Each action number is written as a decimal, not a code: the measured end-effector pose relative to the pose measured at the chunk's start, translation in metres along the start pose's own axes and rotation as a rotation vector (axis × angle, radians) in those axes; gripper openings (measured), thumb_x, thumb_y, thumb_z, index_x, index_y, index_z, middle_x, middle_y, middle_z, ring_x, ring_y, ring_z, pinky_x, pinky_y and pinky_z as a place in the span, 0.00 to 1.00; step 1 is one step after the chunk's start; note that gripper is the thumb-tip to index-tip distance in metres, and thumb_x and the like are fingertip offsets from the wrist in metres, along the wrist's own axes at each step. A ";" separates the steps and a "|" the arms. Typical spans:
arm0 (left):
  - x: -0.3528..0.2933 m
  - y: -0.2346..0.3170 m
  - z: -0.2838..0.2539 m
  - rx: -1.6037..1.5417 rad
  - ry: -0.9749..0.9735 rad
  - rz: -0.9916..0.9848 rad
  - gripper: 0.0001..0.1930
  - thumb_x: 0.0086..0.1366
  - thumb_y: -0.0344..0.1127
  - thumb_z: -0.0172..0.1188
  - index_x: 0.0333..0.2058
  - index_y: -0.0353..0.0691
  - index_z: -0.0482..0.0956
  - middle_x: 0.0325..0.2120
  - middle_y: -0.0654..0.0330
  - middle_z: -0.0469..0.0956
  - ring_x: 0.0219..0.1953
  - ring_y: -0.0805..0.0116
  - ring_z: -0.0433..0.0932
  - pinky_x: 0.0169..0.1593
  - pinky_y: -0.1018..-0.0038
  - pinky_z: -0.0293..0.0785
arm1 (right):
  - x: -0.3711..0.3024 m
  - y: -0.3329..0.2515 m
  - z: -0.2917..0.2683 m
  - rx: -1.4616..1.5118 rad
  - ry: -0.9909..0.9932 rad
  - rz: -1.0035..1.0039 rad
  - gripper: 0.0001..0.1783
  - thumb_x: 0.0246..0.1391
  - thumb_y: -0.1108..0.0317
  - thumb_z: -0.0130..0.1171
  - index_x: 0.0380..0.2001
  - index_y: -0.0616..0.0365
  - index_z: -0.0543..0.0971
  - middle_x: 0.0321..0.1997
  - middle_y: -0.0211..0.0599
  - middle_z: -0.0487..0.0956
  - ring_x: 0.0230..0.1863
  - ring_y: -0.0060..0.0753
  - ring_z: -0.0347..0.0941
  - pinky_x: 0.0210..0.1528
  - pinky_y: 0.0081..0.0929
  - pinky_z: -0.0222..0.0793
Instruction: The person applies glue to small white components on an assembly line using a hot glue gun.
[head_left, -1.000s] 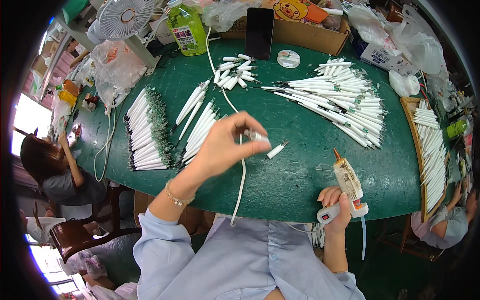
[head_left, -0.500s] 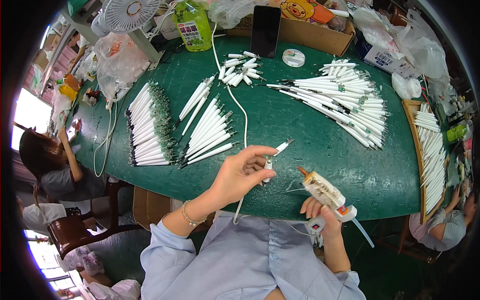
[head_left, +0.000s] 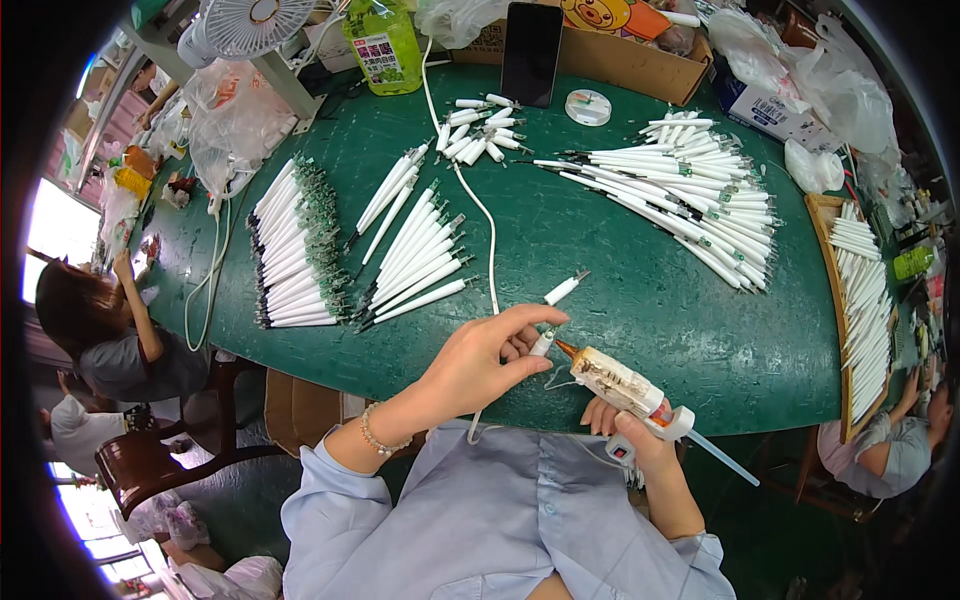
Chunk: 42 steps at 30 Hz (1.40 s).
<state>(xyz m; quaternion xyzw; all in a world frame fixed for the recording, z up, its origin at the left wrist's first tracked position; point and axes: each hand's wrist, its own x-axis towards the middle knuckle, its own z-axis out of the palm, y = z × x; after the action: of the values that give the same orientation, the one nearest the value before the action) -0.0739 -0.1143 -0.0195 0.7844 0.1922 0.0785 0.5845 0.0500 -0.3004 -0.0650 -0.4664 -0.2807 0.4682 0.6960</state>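
My left hand [head_left: 478,362] pinches a short white tube [head_left: 542,343] with a green end between thumb and fingers. In my right hand [head_left: 645,440] is a hot glue gun [head_left: 615,382], white-bodied and stained, with a pale glue stick [head_left: 725,458] poking from its rear. Its brown nozzle [head_left: 568,349] is right at the tube's green end; whether they touch I cannot tell. Just beyond my left fingers, a short white piece with a metal tip [head_left: 564,289] lies on the green table [head_left: 600,250].
Rows of white pen-like sticks [head_left: 290,250] lie to the left, and a fanned pile [head_left: 690,200] to the right. Short white pieces [head_left: 478,135] are heaped farther back. A white cable [head_left: 487,230] crosses the table. A phone [head_left: 531,55] leans on a cardboard box [head_left: 630,70].
The glue gun has moved left, bringing its nozzle to the tube in my left hand. My left hand has shifted slightly nearer, away from the short piece on the table.
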 end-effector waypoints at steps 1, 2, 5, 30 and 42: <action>0.000 0.000 0.000 -0.026 0.005 -0.012 0.22 0.51 0.25 0.60 0.46 0.39 0.69 0.27 0.63 0.70 0.26 0.83 0.69 0.29 0.85 0.67 | 0.001 0.000 0.001 -0.009 0.005 0.005 0.19 0.45 0.62 0.54 0.31 0.71 0.70 0.17 0.39 0.69 0.22 0.33 0.68 0.31 0.34 0.67; 0.001 0.000 0.000 -0.051 0.010 -0.023 0.21 0.51 0.24 0.60 0.46 0.38 0.69 0.27 0.64 0.70 0.26 0.83 0.68 0.29 0.85 0.67 | 0.001 -0.001 0.001 -0.018 0.010 0.009 0.21 0.45 0.62 0.55 0.34 0.73 0.70 0.17 0.39 0.69 0.22 0.33 0.68 0.31 0.34 0.67; -0.001 -0.001 -0.002 -0.118 0.013 -0.050 0.21 0.50 0.25 0.60 0.45 0.38 0.70 0.26 0.65 0.69 0.25 0.84 0.67 0.29 0.86 0.66 | 0.002 0.000 0.002 -0.011 -0.006 0.022 0.23 0.45 0.62 0.55 0.36 0.74 0.69 0.17 0.39 0.69 0.21 0.33 0.68 0.30 0.33 0.67; -0.002 0.002 -0.003 0.045 0.014 -0.005 0.20 0.48 0.25 0.62 0.43 0.39 0.73 0.25 0.64 0.71 0.23 0.82 0.65 0.30 0.84 0.65 | -0.002 0.002 -0.011 0.000 -0.118 0.043 0.14 0.49 0.74 0.49 0.40 0.69 0.70 0.21 0.37 0.72 0.24 0.26 0.67 0.28 0.24 0.65; -0.002 0.003 -0.004 0.035 0.022 -0.005 0.20 0.48 0.25 0.61 0.43 0.39 0.73 0.25 0.64 0.70 0.23 0.82 0.64 0.29 0.84 0.64 | 0.000 -0.005 0.000 -0.042 -0.006 0.079 0.11 0.47 0.67 0.53 0.19 0.65 0.70 0.14 0.37 0.68 0.19 0.31 0.66 0.24 0.28 0.64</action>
<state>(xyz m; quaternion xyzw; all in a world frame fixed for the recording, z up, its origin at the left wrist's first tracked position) -0.0768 -0.1120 -0.0155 0.7931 0.2016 0.0822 0.5688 0.0522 -0.3014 -0.0602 -0.4902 -0.2740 0.4907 0.6662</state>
